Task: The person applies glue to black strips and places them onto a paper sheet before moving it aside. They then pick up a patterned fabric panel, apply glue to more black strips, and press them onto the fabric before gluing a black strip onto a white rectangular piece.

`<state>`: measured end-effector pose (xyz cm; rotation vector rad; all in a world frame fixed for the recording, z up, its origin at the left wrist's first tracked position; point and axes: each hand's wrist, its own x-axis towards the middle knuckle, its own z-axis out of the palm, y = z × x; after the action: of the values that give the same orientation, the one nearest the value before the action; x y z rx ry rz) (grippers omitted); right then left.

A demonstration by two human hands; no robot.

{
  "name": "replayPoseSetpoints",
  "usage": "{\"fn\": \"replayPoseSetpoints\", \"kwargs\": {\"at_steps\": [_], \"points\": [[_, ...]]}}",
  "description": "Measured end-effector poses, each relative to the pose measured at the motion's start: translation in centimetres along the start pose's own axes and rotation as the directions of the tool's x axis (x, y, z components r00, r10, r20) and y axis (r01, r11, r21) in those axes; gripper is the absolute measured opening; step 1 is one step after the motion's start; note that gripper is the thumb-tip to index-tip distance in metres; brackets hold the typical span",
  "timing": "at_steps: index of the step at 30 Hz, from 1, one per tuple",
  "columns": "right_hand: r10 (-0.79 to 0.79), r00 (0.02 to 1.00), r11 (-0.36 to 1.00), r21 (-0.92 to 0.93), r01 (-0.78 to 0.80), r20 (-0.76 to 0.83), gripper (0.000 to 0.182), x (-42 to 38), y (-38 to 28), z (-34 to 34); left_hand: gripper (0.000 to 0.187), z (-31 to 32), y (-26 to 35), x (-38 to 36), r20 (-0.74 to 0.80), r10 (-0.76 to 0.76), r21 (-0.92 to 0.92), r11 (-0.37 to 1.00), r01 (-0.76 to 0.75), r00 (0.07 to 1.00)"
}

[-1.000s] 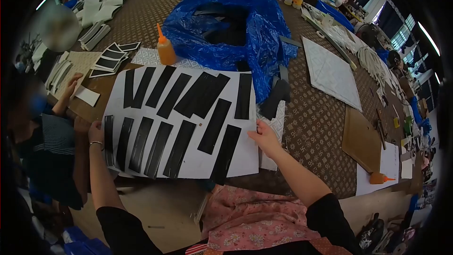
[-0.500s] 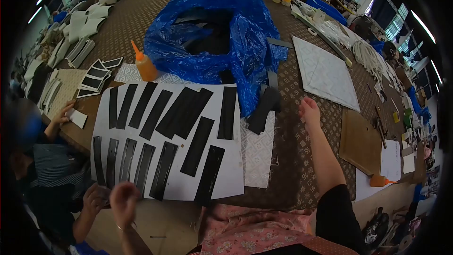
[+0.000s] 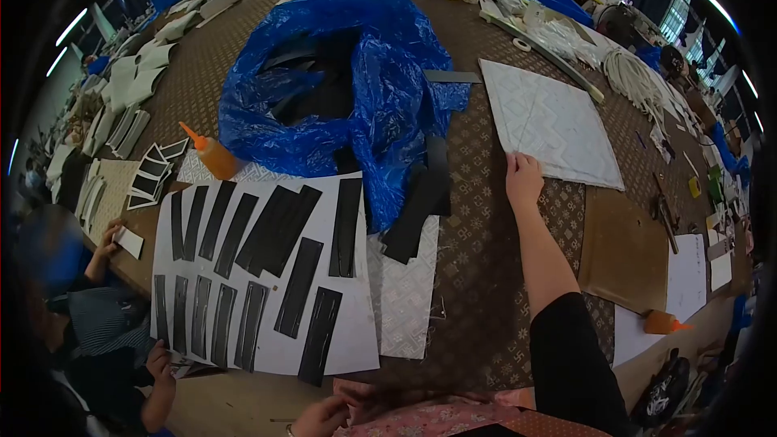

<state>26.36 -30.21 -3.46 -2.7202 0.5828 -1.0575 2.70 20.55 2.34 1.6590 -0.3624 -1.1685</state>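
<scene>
My right hand (image 3: 524, 178) has its fingers closed over the near left corner of a white patterned square board (image 3: 558, 125), which lies on the brown patterned table cover. Low in the view, my left hand (image 3: 320, 417) is curled beside the pink floral apron (image 3: 405, 414); whatever may be in its fingers is hidden. Several black strips (image 3: 298, 287) lie in two rough rows on a white sheet (image 3: 356, 340), some overlapping. More dark strips (image 3: 417, 214) rest to the right of the sheet, by an open blue plastic bag (image 3: 396, 89) with dark pieces inside.
An orange-tipped glue bottle (image 3: 214, 158) leans by the bag; another glue bottle (image 3: 662, 323) lies at the right. A brown board (image 3: 623, 247) and scissors (image 3: 665, 214) are right of my arm. At the left, a co-worker's hand (image 3: 109, 239) holds a white card (image 3: 129, 243).
My right hand has reached forward and taken hold of the white board's corner. My left hand has moved from the sheet's front edge rightward to the apron. The view has shifted.
</scene>
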Motion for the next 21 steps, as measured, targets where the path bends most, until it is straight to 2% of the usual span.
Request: {"fn": "replayPoseSetpoints", "kwargs": {"at_steps": [1,3,4,6,9,12,13,14,15,16,17,18,19,20,21], "points": [[0.006,1.0,1.0,-0.001,-0.006,-0.006,0.029,0.1,0.8,-0.2,0.028,0.1,0.4,0.4,0.012,0.005,0.018,1.0,-0.005,1.0],[0.009,0.998,0.99,0.144,0.0,-0.06,0.016,-0.2,1.9,-0.9,0.028,0.1,0.8,1.2,0.03,0.018,0.052,0.998,-0.02,0.999],[0.007,0.998,0.989,0.147,0.002,-0.064,0.016,-0.3,2.0,-1.9,0.027,0.1,0.9,1.5,0.035,0.023,0.065,0.998,-0.025,0.999],[0.016,0.99,0.947,0.319,0.03,-0.139,0.011,-1.1,2.7,-5.3,0.027,0.8,1.0,1.7,0.048,0.03,0.079,0.996,-0.033,0.998],[0.026,0.99,0.9,0.434,0.037,-0.14,0.014,-4.1,3.9,-12.1,0.027,1.6,1.3,1.4,0.072,0.045,0.083,0.995,-0.05,0.996],[0.058,0.998,0.855,0.516,-0.042,-0.014,0.013,-9.6,4.1,-20.0,0.026,2.2,1.7,0.7,0.091,0.052,0.096,0.994,-0.06,0.994],[0.102,0.99,0.824,0.55,-0.137,0.094,0.011,-12.6,6.4,-21.5,0.026,2.4,1.8,0.7,0.095,0.052,0.105,0.993,-0.062,0.994],[-0.035,0.998,0.82,0.573,0.002,0.047,0.01,-14.1,5.7,-24.1,0.026,2.6,2.6,0.3,0.104,0.053,0.114,0.991,-0.065,0.993],[0.013,0.977,0.781,0.607,-0.143,0.213,0.012,-16.7,6.3,-26.4,0.026,2.2,3.3,0.1,0.104,0.051,0.115,0.991,-0.063,0.993],[0.051,0.926,0.734,0.615,-0.29,0.375,0.014,-18.3,6.8,-28.4,0.026,1.2,4.7,0.0,0.113,0.173,0.182,0.964,-0.192,0.978],[0.164,0.725,0.729,0.413,-0.546,0.669,0.016,-18.4,6.1,-30.8,0.027,0.2,6.1,0.2,0.133,0.291,0.247,0.916,-0.316,0.948],[0.271,0.425,0.686,0.136,-0.715,0.864,0.018,-18.5,5.3,-32.6,0.027,-0.9,7.3,0.7,0.141,0.287,0.25,0.916,-0.314,0.948],[0.279,0.424,0.679,0.135,-0.722,0.862,0.018,-19.0,5.1,-33.1,0.026,-2.1,8.8,1.4,0.183,0.216,0.384,0.882,-0.272,0.959],[0.217,0.462,0.806,0.109,-0.581,0.86,0.017,-19.6,5.1,-33.1,0.026,-3.3,10.3,2.6,0.212,0.144,0.516,0.823,-0.236,0.967],[0.151,0.487,0.904,0.079,-0.42,0.861,0.017,-19.9,4.9,-33.2,0.026,-4.3,12.5,4.2,0.202,0.198,0.585,0.761,-0.281,0.959]]}}
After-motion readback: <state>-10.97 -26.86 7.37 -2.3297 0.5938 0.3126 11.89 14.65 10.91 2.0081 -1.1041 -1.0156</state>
